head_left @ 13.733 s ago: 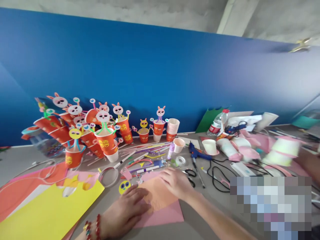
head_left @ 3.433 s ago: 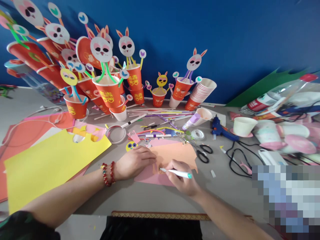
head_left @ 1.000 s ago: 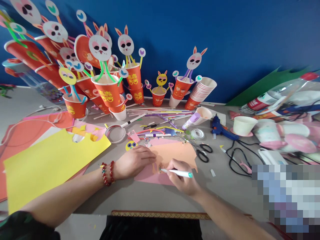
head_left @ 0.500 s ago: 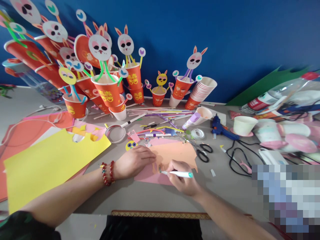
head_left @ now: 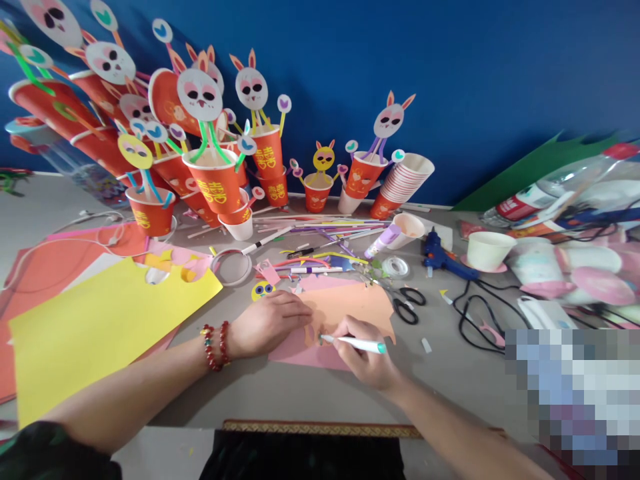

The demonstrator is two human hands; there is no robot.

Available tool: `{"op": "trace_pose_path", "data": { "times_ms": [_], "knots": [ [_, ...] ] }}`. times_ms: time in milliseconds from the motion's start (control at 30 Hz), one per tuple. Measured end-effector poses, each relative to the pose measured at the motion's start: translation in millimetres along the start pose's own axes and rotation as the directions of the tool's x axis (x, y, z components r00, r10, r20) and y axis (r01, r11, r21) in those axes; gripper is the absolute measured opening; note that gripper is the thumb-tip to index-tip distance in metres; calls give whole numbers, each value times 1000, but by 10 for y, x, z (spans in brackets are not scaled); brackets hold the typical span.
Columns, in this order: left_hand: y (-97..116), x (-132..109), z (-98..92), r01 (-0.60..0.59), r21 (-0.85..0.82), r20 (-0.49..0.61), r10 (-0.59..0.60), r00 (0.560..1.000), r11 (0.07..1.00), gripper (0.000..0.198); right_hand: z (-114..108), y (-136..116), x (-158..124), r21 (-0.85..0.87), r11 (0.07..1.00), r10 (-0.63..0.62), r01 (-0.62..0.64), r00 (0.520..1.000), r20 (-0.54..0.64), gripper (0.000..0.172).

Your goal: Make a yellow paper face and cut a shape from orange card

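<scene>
My right hand [head_left: 367,353] grips a white marker [head_left: 364,344] with a teal end. Its tip meets a small drawn shape on the lower edge of an orange sheet of paper [head_left: 345,307]. Beneath that lies a pink sheet [head_left: 295,353]. My left hand [head_left: 273,323] rests flat on the left side of the sheets, fingers stretched out together, holding nothing. Just above it, a yellow paper face with dark eyes [head_left: 262,291] is partly covered by the hand. A pair of black-handled scissors [head_left: 407,305] lies to the right of the paper.
Red paper cups [head_left: 213,187] with paper rabbit figures stand along the blue wall. On the left is a yellow sheet [head_left: 95,320]; at the centre, a round magnifier-like ring [head_left: 233,267] and loose sticks. A blue glue gun [head_left: 445,257] and its black cable lie to the right.
The marker and my right hand have shifted very slightly, the tip still at the small drawn shape. My left hand stays where it was.
</scene>
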State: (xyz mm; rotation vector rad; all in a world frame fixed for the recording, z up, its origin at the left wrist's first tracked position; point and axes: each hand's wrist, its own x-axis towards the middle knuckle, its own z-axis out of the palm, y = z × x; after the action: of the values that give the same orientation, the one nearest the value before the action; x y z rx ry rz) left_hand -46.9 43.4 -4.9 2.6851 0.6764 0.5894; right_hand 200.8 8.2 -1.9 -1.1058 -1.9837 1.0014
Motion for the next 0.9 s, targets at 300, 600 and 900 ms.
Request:
{"op": "trace_pose_path", "data": {
  "times_ms": [300,600,900],
  "knots": [
    [6,3,-1,5,2,-14,-5,1000,1000,32,-5,-17,-5,0,1000,0,0,1000,23,16],
    [3,0,1,7,1,-1,-7,1000,1000,31,-6,-11,0,14,1000,-2,2,1000,26,17],
    [7,5,-6,4,8,-3,-4,1000,1000,30,-8,-21,6,19,1000,-2,1,1000,22,17]
  ]
}}
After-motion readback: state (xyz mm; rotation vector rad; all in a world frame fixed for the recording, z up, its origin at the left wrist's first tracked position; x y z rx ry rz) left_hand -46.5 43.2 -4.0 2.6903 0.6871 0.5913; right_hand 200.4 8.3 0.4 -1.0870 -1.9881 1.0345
